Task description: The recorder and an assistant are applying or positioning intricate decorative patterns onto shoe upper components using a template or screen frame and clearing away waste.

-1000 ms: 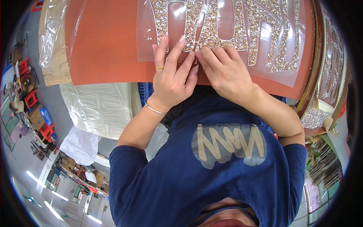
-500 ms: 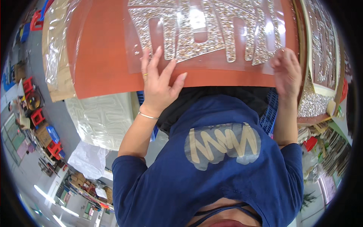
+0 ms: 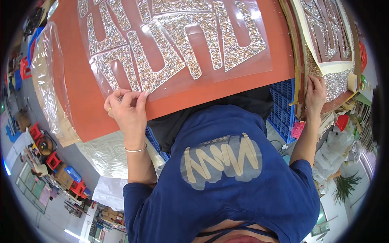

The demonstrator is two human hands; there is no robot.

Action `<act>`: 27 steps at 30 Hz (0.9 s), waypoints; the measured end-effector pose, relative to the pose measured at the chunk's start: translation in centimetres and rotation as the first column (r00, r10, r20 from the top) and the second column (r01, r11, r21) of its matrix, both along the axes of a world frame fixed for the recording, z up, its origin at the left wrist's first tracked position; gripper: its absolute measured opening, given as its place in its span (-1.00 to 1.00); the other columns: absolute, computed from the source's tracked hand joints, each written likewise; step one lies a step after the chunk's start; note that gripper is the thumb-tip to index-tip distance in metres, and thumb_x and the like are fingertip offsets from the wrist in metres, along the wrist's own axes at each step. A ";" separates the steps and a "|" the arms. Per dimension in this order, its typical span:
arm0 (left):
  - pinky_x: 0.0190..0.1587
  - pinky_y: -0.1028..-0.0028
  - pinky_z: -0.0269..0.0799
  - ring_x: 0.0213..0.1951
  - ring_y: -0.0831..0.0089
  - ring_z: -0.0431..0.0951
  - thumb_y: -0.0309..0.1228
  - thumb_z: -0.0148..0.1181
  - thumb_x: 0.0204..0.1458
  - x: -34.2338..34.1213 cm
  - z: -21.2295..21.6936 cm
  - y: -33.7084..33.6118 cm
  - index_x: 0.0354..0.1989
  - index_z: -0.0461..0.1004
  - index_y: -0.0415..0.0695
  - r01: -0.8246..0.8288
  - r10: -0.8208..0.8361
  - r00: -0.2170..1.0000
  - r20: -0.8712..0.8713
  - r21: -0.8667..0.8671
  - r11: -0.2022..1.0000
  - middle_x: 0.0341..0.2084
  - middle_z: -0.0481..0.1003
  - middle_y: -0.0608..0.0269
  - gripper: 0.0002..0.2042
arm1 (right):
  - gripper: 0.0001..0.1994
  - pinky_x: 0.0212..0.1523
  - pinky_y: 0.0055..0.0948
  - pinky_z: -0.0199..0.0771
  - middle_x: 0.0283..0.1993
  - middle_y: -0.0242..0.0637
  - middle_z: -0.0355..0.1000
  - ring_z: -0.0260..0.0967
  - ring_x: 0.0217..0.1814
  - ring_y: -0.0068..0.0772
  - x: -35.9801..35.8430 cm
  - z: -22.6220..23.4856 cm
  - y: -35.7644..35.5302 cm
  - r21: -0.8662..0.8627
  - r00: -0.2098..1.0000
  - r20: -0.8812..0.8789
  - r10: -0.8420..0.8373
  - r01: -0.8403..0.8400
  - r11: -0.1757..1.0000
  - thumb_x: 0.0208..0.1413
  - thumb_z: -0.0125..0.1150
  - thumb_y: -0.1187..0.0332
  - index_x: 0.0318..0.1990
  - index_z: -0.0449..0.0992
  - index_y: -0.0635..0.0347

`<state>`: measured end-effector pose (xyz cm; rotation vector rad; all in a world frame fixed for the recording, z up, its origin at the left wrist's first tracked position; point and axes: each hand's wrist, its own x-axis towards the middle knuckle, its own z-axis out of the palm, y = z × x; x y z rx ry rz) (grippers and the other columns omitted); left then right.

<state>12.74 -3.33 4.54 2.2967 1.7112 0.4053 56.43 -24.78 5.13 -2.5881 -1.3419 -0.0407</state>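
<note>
The clear film (image 3: 178,44), carrying glittery rhinestone shapes, lies on the orange board (image 3: 77,93). The left hand (image 3: 126,109) pinches the film's near corner between thumb and fingertips. The right hand (image 3: 315,94), well off the board's right edge, rests its fingers on a second glitter sheet (image 3: 336,83); whether it grips is hard to tell. With only one corner held, the film could slide or crease, and stones could lift off.
</note>
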 end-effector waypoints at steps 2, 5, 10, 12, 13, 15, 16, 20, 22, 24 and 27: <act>0.01 0.19 0.12 -0.05 0.14 0.21 -0.32 0.47 -0.27 -0.1 0.3 0.5 -0.50 0.51 -0.10 0.019 -0.019 0.999 -0.036 -0.008 1.000 -0.31 0.37 0.26 -0.76 | -0.90 -0.20 -0.32 0.38 -0.30 -0.14 0.41 0.41 -0.23 -0.16 0.3 -0.2 0.2 0.014 1.000 0.002 0.026 -0.026 1.000 0.08 0.17 0.48 -0.25 0.55 0.24; -0.06 0.19 0.15 -0.09 0.14 0.22 -0.21 0.50 -0.33 -0.3 0.4 1.5 -0.49 0.38 -0.13 0.014 -0.024 0.981 -0.192 -0.052 0.999 -0.35 0.35 0.23 -0.60 | -0.90 -0.22 -0.32 0.39 -0.31 -0.15 0.41 0.40 -0.25 -0.17 0.5 -0.4 0.3 0.068 0.998 0.019 0.063 -0.065 0.996 0.05 0.19 0.53 -0.26 0.53 0.26; -0.06 0.18 0.15 -0.09 0.13 0.23 -0.17 0.51 -0.36 -0.5 0.7 2.6 -0.45 0.40 -0.12 0.005 -0.040 0.956 -0.291 -0.120 0.993 -0.33 0.35 0.21 -0.57 | -0.84 -0.25 -0.32 0.38 -0.32 -0.17 0.40 0.36 -0.29 -0.20 -4.3 0.8 3.9 0.391 0.971 0.000 0.241 -0.222 0.893 -0.06 0.26 0.59 -0.27 0.52 0.23; -0.05 0.18 0.16 -0.10 0.12 0.23 -0.16 0.51 -0.37 -0.5 0.6 2.5 -0.45 0.40 -0.12 0.028 -0.060 0.951 -0.304 -0.107 0.994 -0.32 0.35 0.20 -0.56 | -0.80 -0.29 -0.36 0.37 -0.35 -0.21 0.39 0.34 -0.31 -0.22 -8.3 0.9 7.2 0.384 0.903 -0.062 0.424 -0.371 0.845 -0.12 0.31 0.58 -0.29 0.52 0.20; -0.03 0.18 0.15 -0.10 0.13 0.24 -0.18 0.51 -0.35 -0.6 0.4 2.2 -0.45 0.41 -0.12 0.042 -0.057 0.961 -0.269 -0.063 0.997 -0.30 0.36 0.20 -0.59 | -0.80 -0.30 -0.36 0.36 -0.36 -0.23 0.38 0.34 -0.32 -0.23 -9.9 0.0 8.7 0.435 0.865 -0.124 0.486 -0.393 0.810 -0.14 0.31 0.57 -0.29 0.52 0.20; -0.02 0.18 0.14 -0.09 0.13 0.24 -0.20 0.50 -0.33 -0.3 0.6 1.9 -0.44 0.42 -0.12 0.057 -0.060 0.971 -0.230 -0.020 0.998 -0.28 0.37 0.20 -0.61 | -0.78 -0.31 -0.35 0.35 -0.37 -0.27 0.38 0.33 -0.32 -0.25 -11.9 -2.0 11.3 0.502 0.796 -0.161 0.583 -0.442 0.743 -0.17 0.32 0.55 -0.30 0.52 0.20; 0.01 0.19 0.13 -0.07 0.14 0.24 -0.24 0.49 -0.30 -0.2 0.6 1.5 -0.43 0.44 -0.12 0.079 -0.077 0.979 -0.188 0.001 0.997 -0.26 0.37 0.20 -0.65 | -0.77 -0.32 -0.36 0.34 -0.37 -0.29 0.38 0.33 -0.32 -0.26 -12.3 -2.6 12.2 0.521 0.770 -0.141 0.622 -0.477 0.708 -0.19 0.32 0.54 -0.29 0.52 0.19; 0.07 0.22 0.10 -0.01 0.17 0.24 -0.38 0.42 -0.20 0.6 -0.2 0.7 -0.41 0.47 -0.10 0.122 -0.121 0.992 -0.040 0.028 0.992 -0.22 0.37 0.21 -0.77 | -0.75 -0.34 -0.37 0.33 -0.38 -0.33 0.38 0.32 -0.35 -0.31 -12.7 -3.7 13.8 0.481 0.737 -0.051 0.674 -0.574 0.663 -0.21 0.27 0.53 -0.27 0.53 0.22; 0.09 0.22 0.10 0.00 0.17 0.24 -0.43 0.40 -0.18 0.2 0.1 0.3 -0.41 0.50 -0.10 0.124 -0.122 0.992 -0.044 0.065 0.990 -0.22 0.37 0.22 -0.81 | -0.71 -0.29 -0.34 0.36 -0.31 -0.28 0.39 0.33 -0.30 -0.28 -13.2 -3.0 13.6 0.352 0.750 -0.038 0.660 -0.609 0.711 -0.21 0.26 0.56 -0.22 0.54 0.27; 0.10 0.21 0.09 0.00 0.17 0.25 -0.45 0.38 -0.17 -0.3 0.6 0.3 -0.41 0.52 -0.09 0.149 -0.151 0.988 0.028 0.053 0.987 -0.21 0.36 0.23 -0.84 | -0.69 -0.24 -0.32 0.35 -0.26 -0.24 0.38 0.32 -0.25 -0.26 -13.7 -1.4 13.7 0.260 0.726 -0.057 0.685 -0.652 0.712 -0.18 0.20 0.54 -0.18 0.52 0.34; 0.09 0.22 0.10 -0.01 0.16 0.25 -0.47 0.33 -0.13 -0.4 0.3 0.9 -0.40 0.53 -0.09 0.176 -0.179 0.983 0.040 0.056 0.983 -0.24 0.38 0.24 -0.88 | -0.70 -0.19 -0.30 0.31 -0.18 -0.17 0.36 0.28 -0.19 -0.23 -14.6 0.2 13.8 0.044 0.694 -0.018 0.720 -0.719 0.694 -0.18 0.12 0.51 -0.22 0.49 0.45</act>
